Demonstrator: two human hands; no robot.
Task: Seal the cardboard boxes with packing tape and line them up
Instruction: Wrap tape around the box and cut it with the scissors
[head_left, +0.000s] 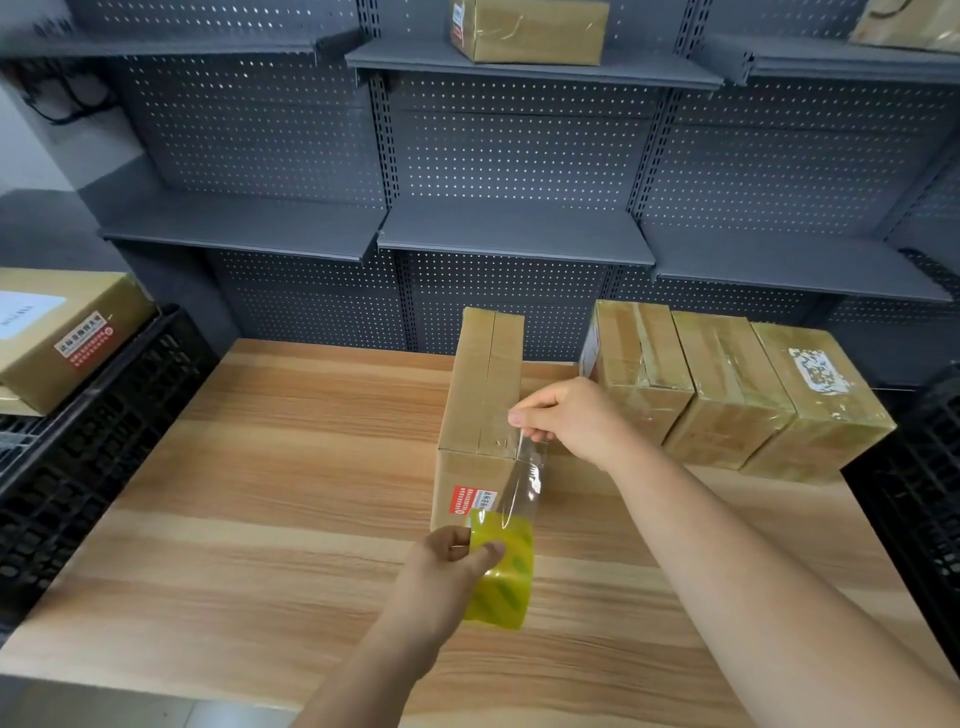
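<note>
On wooden table (260, 467): left hand (447, 566) gripping tape roll (506, 577); right hand (571, 415) pinching tape strip (522, 483) at near edge of box (478, 395); red label (462, 500) text unreadable.

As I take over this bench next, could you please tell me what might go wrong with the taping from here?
The tape strip between the tape roll in the left hand and the right hand, which pinches it at the box edge, looks twisted; it may fold onto itself or lie wrinkled. Nothing else steadies the box, so a hard pull on the roll could drag it along the table.
</note>
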